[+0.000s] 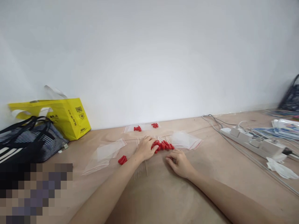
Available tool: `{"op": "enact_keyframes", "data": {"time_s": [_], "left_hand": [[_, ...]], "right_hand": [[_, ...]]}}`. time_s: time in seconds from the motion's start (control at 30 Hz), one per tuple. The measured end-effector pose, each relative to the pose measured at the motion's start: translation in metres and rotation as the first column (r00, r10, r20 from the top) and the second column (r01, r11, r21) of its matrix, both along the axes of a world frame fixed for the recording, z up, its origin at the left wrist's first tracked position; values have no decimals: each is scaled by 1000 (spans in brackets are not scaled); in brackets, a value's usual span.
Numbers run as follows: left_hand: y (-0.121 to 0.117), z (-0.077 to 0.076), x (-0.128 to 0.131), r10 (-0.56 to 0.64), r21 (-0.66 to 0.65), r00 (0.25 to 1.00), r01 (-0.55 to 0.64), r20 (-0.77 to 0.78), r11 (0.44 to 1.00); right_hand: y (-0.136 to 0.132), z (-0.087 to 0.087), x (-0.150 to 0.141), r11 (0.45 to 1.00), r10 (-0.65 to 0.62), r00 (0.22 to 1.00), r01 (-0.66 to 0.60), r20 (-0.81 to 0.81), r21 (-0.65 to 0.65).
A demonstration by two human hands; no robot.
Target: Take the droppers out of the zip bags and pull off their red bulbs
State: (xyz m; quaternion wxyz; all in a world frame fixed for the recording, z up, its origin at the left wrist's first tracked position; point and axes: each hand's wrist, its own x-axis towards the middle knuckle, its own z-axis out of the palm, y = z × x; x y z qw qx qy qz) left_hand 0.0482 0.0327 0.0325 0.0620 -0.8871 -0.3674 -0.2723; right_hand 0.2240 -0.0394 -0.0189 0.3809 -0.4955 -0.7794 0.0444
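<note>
A pile of thin pale sticks with red tips lies in the middle of the brown surface. My left hand is bent over the left end of this pile, its thumb against the red tips and its fingers curled on the sticks. Just right of and nearer than the pile, my right hand rests with fingers curled and the thumb close to the forefinger; anything between them is hidden. Bare stick ends show below my left wrist. Beside my left forearm lies a small bunch of red pieces.
Clear zip bags lie right of the pile, more bags to the left. Red bunches rest on bags by the wall. A yellow bag and striped bag stand left. A power strip with cables is right.
</note>
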Motion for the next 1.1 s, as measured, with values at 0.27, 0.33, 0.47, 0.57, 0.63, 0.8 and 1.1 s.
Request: {"op": "enact_keyframes", "data": {"time_s": [0.27, 0.33, 0.47, 0.57, 0.63, 0.8, 1.1], "left_hand": [[4, 1, 13, 21, 42, 993, -26, 113, 999], [-4, 2, 5, 50, 56, 981, -61, 185, 997], [-34, -3, -28, 61, 46, 956, -77, 286, 996], [-58, -12, -54, 5, -34, 938, 7, 345, 999], [-70, -18, -66, -24, -76, 940, 53, 340, 996], [-80, -24, -74, -116, -73, 941, 146, 318, 987], [-73, -30, -65, -156, 4, 980, 157, 124, 988]], "right_hand": [[1, 2, -5, 999, 19, 999, -21, 39, 43], [1, 1, -4, 998, 22, 1000, -23, 14, 64], [-1, 1, -6, 982, -50, 992, 70, -116, 173], [-5, 5, -16, 954, -88, 990, 116, -111, 278], [-7, 8, -26, 951, -38, 999, 34, 6, 307], [-7, 8, -42, 949, 118, 973, -170, 199, 265], [-8, 6, -41, 925, 142, 944, -233, 297, 299]]}}
